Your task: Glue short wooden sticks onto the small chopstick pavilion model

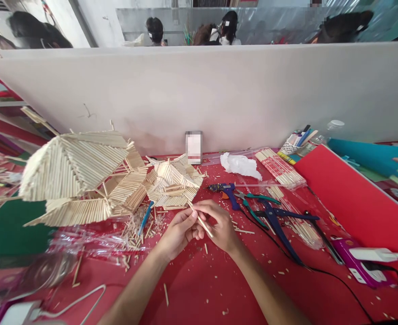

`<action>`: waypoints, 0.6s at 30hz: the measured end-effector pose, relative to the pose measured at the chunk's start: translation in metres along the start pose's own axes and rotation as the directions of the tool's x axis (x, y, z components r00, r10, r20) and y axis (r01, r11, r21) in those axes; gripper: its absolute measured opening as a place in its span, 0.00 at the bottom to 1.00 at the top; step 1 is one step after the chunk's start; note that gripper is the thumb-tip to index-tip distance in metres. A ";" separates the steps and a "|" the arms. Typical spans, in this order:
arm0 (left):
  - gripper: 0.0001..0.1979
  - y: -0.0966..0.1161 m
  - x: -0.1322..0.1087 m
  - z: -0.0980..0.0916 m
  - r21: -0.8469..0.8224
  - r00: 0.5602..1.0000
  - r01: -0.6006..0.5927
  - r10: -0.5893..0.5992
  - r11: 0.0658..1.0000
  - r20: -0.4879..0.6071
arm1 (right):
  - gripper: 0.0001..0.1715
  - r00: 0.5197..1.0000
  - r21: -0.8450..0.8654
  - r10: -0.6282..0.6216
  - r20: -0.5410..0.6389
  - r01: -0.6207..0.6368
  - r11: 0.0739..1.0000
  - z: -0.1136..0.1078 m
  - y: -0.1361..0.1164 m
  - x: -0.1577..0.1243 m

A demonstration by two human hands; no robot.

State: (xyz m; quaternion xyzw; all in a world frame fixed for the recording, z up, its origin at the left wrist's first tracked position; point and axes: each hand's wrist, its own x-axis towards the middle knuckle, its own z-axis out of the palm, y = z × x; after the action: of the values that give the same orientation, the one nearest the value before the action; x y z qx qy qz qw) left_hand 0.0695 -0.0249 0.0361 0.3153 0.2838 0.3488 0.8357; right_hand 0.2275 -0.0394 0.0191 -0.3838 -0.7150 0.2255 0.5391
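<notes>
Just below the centre of the frame, both hands meet above the red table (200,293). A thin wooden stick (202,222) runs slantwise between them. Its upper end pokes out toward the small model (173,180), and its lower end lies across the right hand.

The left hand (180,231) has its fingers closed in a pinch on the stick near the middle. The right hand (221,228) has its fingers curled shut around the lower part. Neither hand touches anything else.

The stick looks very light and stiff along its length, but slim enough to snap if bent. It also looks smooth enough to roll between fingertips. Two pinches set close together near the middle, as here, should steady it better than a hold at the tips.

At centre left stands a large model (73,176) built of the same sticks, with offcuts (141,230) strewn in front of it. To the right of the hands lie a glue gun (224,189), pliers (256,201) and scissors (280,225), all near but apart from the fingers. A wrapped bundle (280,169) of sticks lies further up and right.
</notes>
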 end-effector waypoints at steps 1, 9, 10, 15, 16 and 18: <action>0.20 0.000 0.000 0.000 -0.002 1.000 0.000 0.000 1.000 -0.003 | 0.19 1.000 0.000 0.003 0.000 -0.003 1.000 0.000 0.000 0.000; 0.20 -0.001 0.001 -0.001 0.013 1.000 -0.012 0.012 1.000 0.001 | 0.18 1.000 -0.001 -0.005 -0.004 0.005 1.000 0.000 0.000 0.000; 0.20 -0.002 0.001 -0.001 0.016 1.000 -0.014 0.014 1.000 0.002 | 0.18 1.000 -0.004 -0.005 -0.002 0.005 1.000 0.000 0.000 0.000; 0.19 -0.001 0.000 0.000 0.025 1.000 -0.028 0.027 0.999 0.007 | 0.19 1.000 0.001 -0.008 -0.004 0.008 1.000 0.001 0.001 0.000; 0.19 -0.001 0.000 0.000 0.024 0.999 -0.031 0.031 0.999 0.006 | 0.18 1.000 0.000 -0.010 -0.003 0.010 1.000 0.001 0.000 0.000; 0.19 -0.001 0.000 0.001 0.025 0.999 -0.034 0.034 0.999 0.002 | 0.18 1.000 -0.005 -0.009 0.004 0.009 1.000 0.001 0.000 0.000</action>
State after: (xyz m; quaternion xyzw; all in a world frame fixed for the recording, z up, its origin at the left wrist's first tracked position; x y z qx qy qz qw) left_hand 0.0702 -0.0260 0.0364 0.3306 0.2821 0.3591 0.8260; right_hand 0.2267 -0.0390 0.0188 -0.3815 -0.7184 0.2219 0.5378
